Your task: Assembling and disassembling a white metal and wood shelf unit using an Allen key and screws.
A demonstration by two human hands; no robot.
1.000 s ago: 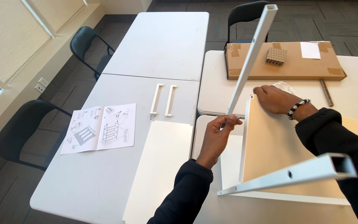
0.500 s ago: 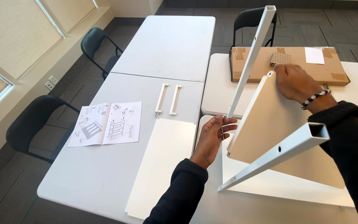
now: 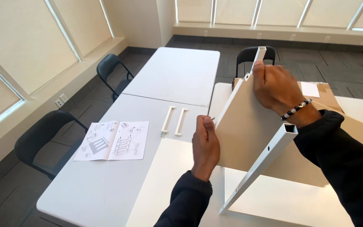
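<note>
My right hand (image 3: 276, 86) grips the top corner of a tilted beige panel (image 3: 248, 138), where it meets a white metal post (image 3: 259, 54). A second white square tube (image 3: 265, 164) runs down the panel's near edge to the table. My left hand (image 3: 206, 145) is closed at the panel's left edge, pinching a small metal screw (image 3: 212, 119) between its fingertips. A beaded bracelet sits on my right wrist. Both sleeves are black.
A flat white board (image 3: 160, 185) lies under my left arm. An instruction sheet (image 3: 114, 140) and two short white bars (image 3: 173, 121) lie on the white table (image 3: 85, 185). A cardboard box (image 3: 330, 90) sits behind the panel. Black chairs (image 3: 43, 138) stand at the left.
My right hand has slid up to the panel's top corner and the panel stands steeper. My left hand stays at the left edge. The camera has tilted up toward the windows.
</note>
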